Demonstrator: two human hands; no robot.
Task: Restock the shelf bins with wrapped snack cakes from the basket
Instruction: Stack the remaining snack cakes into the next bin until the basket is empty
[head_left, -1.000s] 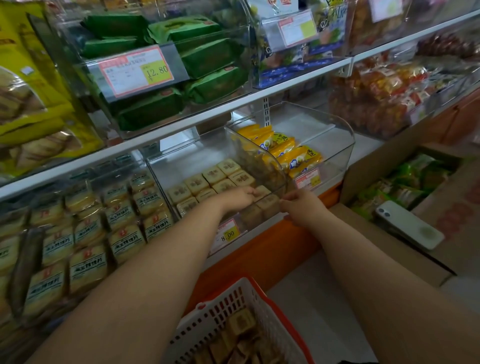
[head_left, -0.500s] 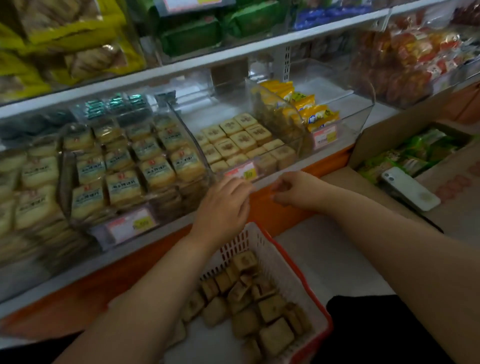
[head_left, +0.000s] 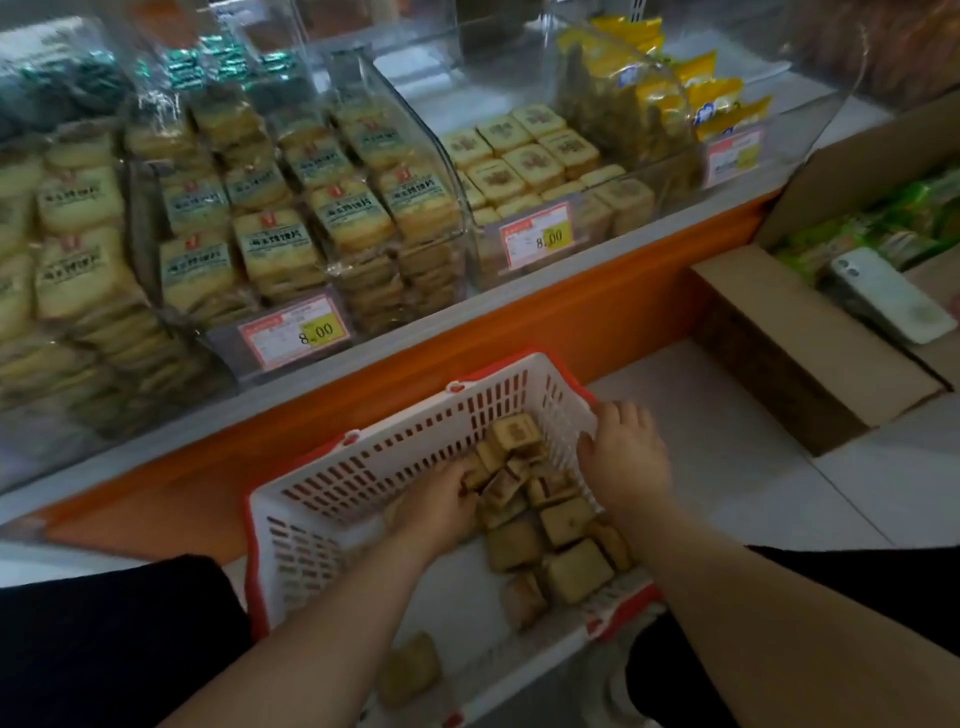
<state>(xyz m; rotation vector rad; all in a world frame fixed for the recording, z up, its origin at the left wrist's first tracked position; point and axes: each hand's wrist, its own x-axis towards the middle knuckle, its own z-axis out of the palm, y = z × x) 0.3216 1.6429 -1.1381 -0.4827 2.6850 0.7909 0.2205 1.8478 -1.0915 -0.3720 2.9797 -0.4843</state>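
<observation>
Both hands reach into the white slotted plastic basket with red rim (head_left: 332, 499). The left hand (head_left: 434, 506) curls its fingers onto the square tan wrapped snack cakes (head_left: 540, 519) heaped there; the right hand (head_left: 623, 457) hangs spread above them. Above, the clear shelf bin (head_left: 587, 171) has a red-and-yellow price tag (head_left: 537, 236) reading "8.00".

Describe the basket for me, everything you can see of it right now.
The basket is white plastic with slotted walls and a red rim, sitting upright and low in front of the orange shelf base. It looks under half full, with square wrapped snack cakes heaped toward its right side. The left hand reaches into the pile; the right hand is at the right wall, over the cakes. Its near edge is hidden by the arms.
</observation>
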